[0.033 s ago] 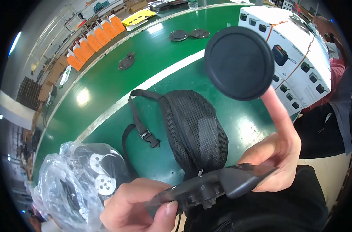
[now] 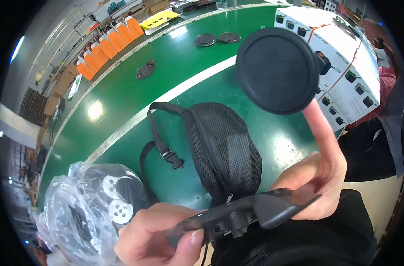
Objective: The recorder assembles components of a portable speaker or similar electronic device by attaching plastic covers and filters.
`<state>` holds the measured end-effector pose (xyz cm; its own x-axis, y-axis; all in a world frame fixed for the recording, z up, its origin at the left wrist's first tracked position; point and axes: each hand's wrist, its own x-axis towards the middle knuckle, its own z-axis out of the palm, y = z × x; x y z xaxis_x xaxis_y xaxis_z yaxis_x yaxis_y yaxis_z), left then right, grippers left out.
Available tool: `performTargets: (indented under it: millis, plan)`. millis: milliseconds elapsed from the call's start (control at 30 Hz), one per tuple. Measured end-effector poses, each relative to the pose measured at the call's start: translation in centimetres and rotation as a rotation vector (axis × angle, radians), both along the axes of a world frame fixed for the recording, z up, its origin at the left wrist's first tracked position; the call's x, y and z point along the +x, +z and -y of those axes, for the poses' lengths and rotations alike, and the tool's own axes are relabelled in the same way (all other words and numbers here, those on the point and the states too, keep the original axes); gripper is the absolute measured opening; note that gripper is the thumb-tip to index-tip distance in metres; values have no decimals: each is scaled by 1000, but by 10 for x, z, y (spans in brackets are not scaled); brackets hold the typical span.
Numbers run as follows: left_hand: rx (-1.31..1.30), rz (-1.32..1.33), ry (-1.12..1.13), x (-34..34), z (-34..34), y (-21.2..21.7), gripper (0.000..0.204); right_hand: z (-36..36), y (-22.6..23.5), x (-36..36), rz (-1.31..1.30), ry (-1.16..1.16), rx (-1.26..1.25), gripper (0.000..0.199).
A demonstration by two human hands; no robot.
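Between both hands is a dark plastic part [image 2: 237, 218] with a smooth, curved wing on its right and small raised pieces on its underside. My left hand [image 2: 160, 235] pinches its left end between thumb and fingers. At the right end, my right hand [image 2: 319, 186] grips the part, mostly behind it. The right index finger points up, its tip hidden behind a round black disc with a raised rim [image 2: 277, 71]. Beyond the part lies a black mesh bag [image 2: 224, 146] with a zip, a strap and a buckle.
A clear plastic bag [image 2: 73, 213] holding black and white round pieces sits at the left. White printed boxes [image 2: 344, 57] are stacked at the right. Farther back are dark discs [image 2: 205, 40], a dark oval piece [image 2: 145, 71] and orange folders [image 2: 109, 46] along the green table [image 2: 100, 106].
The round disc on my right index finger has shifted slightly right and up. The plastic part has barely moved, and both hands keep their hold.
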<state>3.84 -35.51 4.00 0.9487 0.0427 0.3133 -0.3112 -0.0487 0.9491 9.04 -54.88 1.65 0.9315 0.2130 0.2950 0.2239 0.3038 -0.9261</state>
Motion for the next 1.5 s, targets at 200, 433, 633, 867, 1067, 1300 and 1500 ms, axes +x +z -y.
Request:
performTargets:
  millis: [200,433,633,867,1067,1300,1500]
  plan:
    - [272,43,262,4,-9,7,8,3,-13,21,750,-22,-244,101]
    - [-609,-555,-144,9,-6,1,25,18,-14,43,1066,30,-674,86]
    - [-602,-615,-81,20,-3,-9,23,27,-18,48,934,175,-675,25]
    - [-435,-658,-96,22,-7,-16,16,22,-33,57,1327,-17,-478,51]
    - [-487,-540,-159,14,-5,-21,19,26,-29,49,1480,-70,-635,52]
    - [-536,-486,-118,17,1,-29,17,22,-40,46,1443,-127,-607,48]
    - [-412,-653,-3,23,3,-38,13,30,-44,53,1671,-154,-781,37]
